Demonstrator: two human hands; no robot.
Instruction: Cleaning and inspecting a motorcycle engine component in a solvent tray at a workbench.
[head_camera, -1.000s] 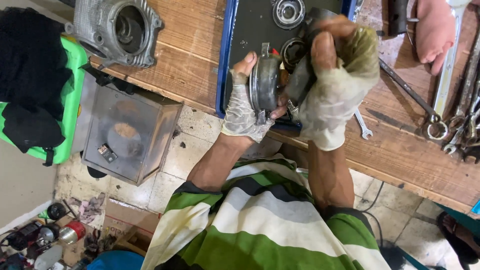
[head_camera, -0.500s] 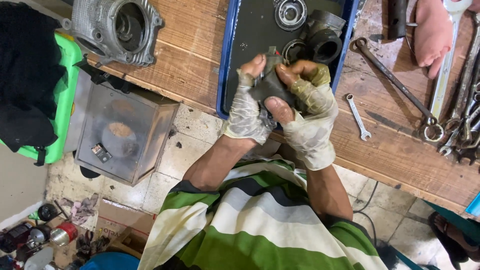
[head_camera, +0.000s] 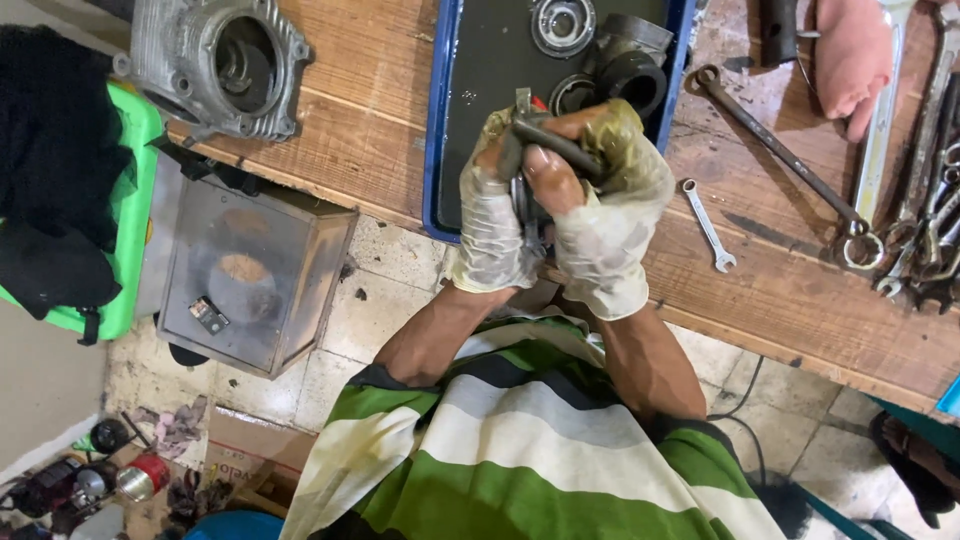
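Both gloved hands clamp a dark, oily metal part (head_camera: 535, 165) between them: left hand (head_camera: 490, 215) cupping its side, right hand (head_camera: 605, 215) wrapped over the top. They hold it above the blue tray (head_camera: 432, 150) at the wooden desk's (head_camera: 800, 310) edge.

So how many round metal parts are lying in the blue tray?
3 that show: a bearing at the top, a dark cylinder to its right, a ring below. The gloved hands may hide more.
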